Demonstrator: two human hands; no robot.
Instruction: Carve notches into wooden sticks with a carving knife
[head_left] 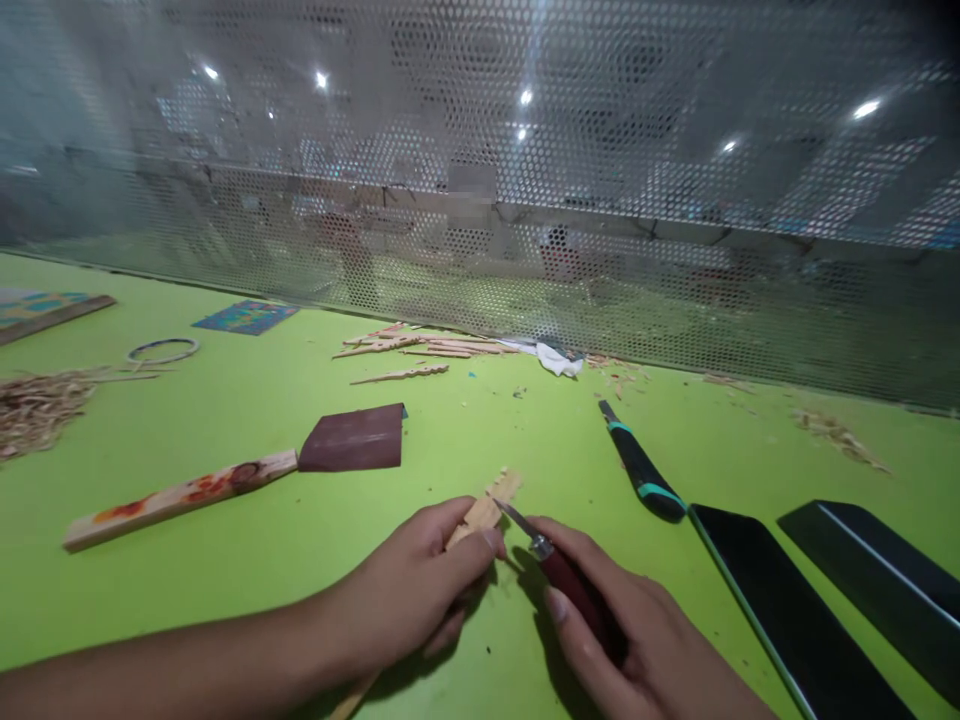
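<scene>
Pinched in my left hand (pixel 424 570) is a thin strip of pale wood (pixel 486 508) with notches cut along its upper edge. Its lower end shows below my wrist, near the bottom of the view. My right hand (pixel 637 620) is wrapped round a carving knife (pixel 570 580) with a dark red handle and a metal collar. The knife's short blade points up and left, its tip at the notched part of the wood; whether it presses in I cannot tell.
A stained wood block (pixel 180 497) and brown sandpaper (pixel 352 440) lie left. Carved sticks (pixel 442 345) lie by the perforated metal screen (pixel 480 180). At right are a black-and-teal utility knife (pixel 641 465), a phone (pixel 787 610) and a dark case (pixel 870 580). Shavings (pixel 37 405) are heaped far left.
</scene>
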